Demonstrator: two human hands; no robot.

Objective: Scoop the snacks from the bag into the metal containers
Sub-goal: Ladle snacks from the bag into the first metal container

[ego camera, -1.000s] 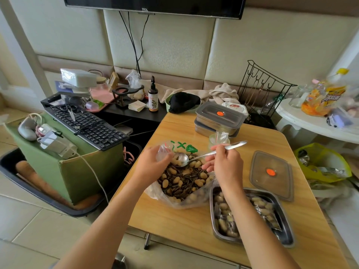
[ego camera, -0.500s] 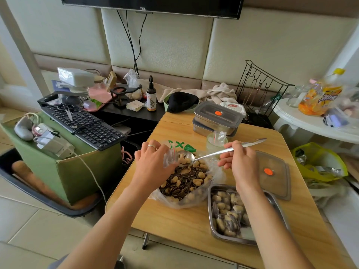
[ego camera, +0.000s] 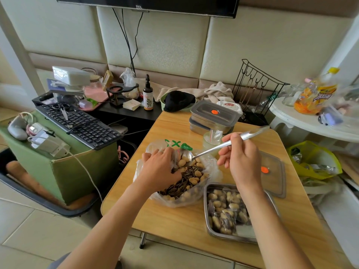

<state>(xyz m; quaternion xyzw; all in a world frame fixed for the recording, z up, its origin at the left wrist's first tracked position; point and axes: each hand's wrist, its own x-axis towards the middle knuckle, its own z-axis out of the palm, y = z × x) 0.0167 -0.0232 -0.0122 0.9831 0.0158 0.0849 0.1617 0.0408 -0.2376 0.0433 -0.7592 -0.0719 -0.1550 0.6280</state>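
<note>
- Left hand is on the near-left side of the clear plastic bag, fingers curled into the plastic at the opening and gripping the rim. There's a ring on one finger.
- Right hand pinches the handle of a metal spoon about halfway along. The handle's tail sticks up and away to the right, past the knuckles.
- The spoon's bowl is down inside the bag's mouth, right by the left fingertips, resting in the snacks. Can't tell how much is actually in it.
- The snacks are a mix of pale nut-looking bits and dark striped seeds, heaped in the bag, which sits mid-table.
- The open metal container is just right of the bag and touching it, at the near edge of the table. It's already partly full, and some of it looks like small wrapped packets.
- Its clear lid with the orange dot lies flat just behind it, partly under the right wrist.
- Two more closed containers are stacked at the far side of the table, with a small plastic cup in front of them.
- Off to the left is a keyboard on a green box.
</note>
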